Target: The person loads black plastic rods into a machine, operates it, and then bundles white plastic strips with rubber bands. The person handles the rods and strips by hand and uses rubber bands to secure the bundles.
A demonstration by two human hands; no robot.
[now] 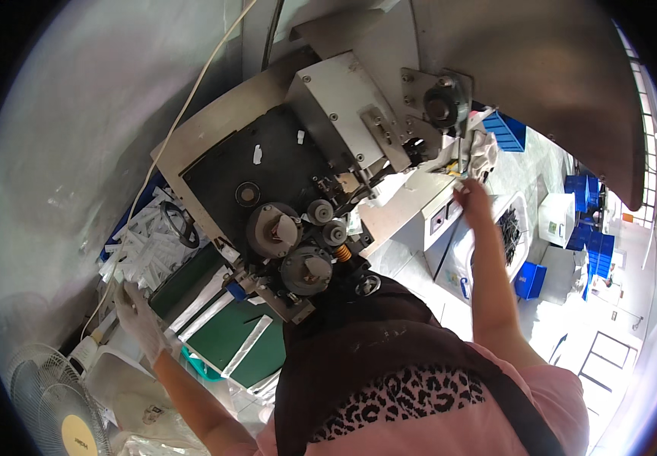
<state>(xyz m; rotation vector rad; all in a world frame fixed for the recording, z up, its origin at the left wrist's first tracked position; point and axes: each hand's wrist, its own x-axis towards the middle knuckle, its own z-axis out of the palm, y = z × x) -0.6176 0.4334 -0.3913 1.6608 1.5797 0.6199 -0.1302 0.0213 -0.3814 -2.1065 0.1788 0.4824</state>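
My left hand, in a thin whitish glove, reaches to the near edge of a heap of white flat pieces in a blue bin. Whether its fingertips grip one is unclear. My right hand is bare and raised on the far right, its fingers bunched just below a thin metal rod. Something small and whitish shows at those fingertips, too small to name. Between my arms stands a machine with a dark plate, steel rollers, a grey metal housing and a black handwheel.
A pale cable hangs down the left side. A fan stands at lower left. Below the machine is a green surface with white strips. On the right are a white tub of dark thin pieces and several blue bins.
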